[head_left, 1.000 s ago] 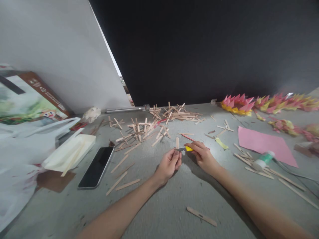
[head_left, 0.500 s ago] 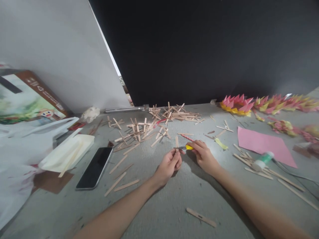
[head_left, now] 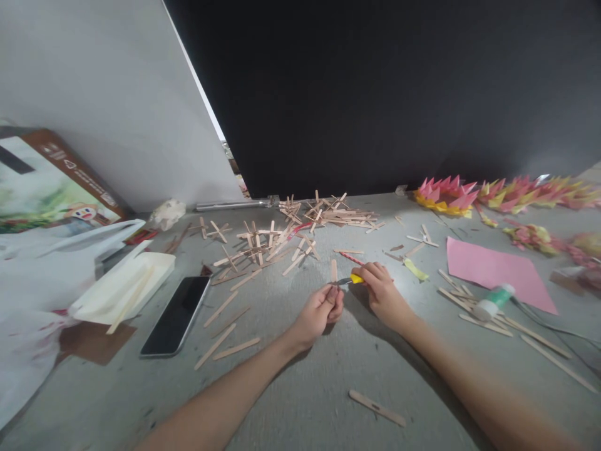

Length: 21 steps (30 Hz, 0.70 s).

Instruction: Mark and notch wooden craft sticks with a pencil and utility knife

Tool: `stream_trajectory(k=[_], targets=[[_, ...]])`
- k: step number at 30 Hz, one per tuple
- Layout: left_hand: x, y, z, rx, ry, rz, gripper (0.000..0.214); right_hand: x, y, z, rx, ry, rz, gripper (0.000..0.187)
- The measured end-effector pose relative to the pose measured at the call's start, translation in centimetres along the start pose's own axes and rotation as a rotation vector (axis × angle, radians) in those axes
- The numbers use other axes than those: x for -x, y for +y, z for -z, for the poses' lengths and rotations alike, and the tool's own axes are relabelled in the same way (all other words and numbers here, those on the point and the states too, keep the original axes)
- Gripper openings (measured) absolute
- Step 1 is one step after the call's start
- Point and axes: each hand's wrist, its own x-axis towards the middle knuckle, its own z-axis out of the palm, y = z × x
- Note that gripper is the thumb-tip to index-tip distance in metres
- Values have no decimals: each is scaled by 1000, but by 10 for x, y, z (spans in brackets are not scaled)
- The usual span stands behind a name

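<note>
My left hand (head_left: 319,311) is closed in a pinch on a short wooden craft stick (head_left: 333,270) that stands up from its fingertips. My right hand (head_left: 382,291) is closed round a small yellow-handled cutter (head_left: 355,279). The cutter's metal blade points left and meets the stick just above my left fingers. Both hands rest low over the grey table (head_left: 310,388), close together.
A pile of glued stick crosses (head_left: 282,238) lies beyond the hands. A black phone (head_left: 176,315), a white tray (head_left: 123,289) and a printed box (head_left: 47,188) are at the left. At the right lie pink paper (head_left: 498,269), a glue bottle (head_left: 492,302) and folded paper pieces (head_left: 469,195). A loose stick (head_left: 377,408) lies near me.
Hardly anything differs: both hands keep their grip, and the blade stays against the stick. The view has shifted slightly.
</note>
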Motion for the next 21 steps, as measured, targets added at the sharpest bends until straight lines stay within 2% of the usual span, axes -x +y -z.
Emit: stream_trajectory(k=[7,16,21], targets=[[2,0,2,-13,-36,-26,44,0,-5,3,-2,-2,7,42],[5,4,0,-61,-9,-15,45,0,-2,0,-13,-3,10,42],[4,7,2,-78,-87,10,47,1,-2,0,26,-1,4,46]])
